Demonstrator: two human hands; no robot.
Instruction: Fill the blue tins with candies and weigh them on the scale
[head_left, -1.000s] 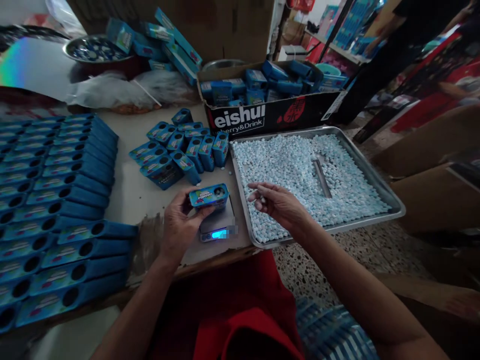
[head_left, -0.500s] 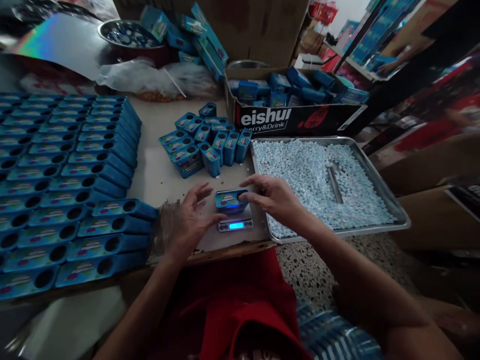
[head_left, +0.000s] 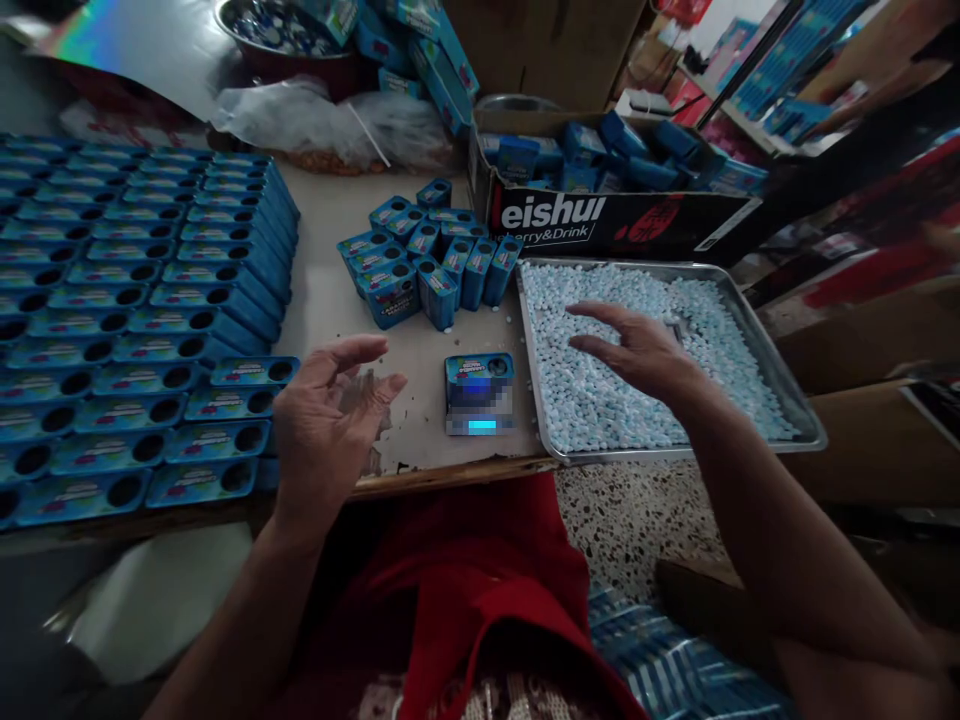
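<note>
The blue candy tin (head_left: 478,368) is lying flat on the small digital scale (head_left: 480,412) near the table's front edge, its long axis running left to right and its round hole sitting at the right end. The left hand (head_left: 330,425) is hovering spread and empty to its left, while the right hand (head_left: 637,345) is hanging splayed, gripping nothing, over the metal tray (head_left: 780,380) of pale blue candies (head_left: 600,400).

**Bare arms, red clothing**

The left hand (head_left: 330,420) and right hand (head_left: 637,350) are bare, with no gloves, rings or watch showing. Both forearms are uncovered, with no sleeves in view. A red garment (head_left: 465,590) covers the lap below.
</note>
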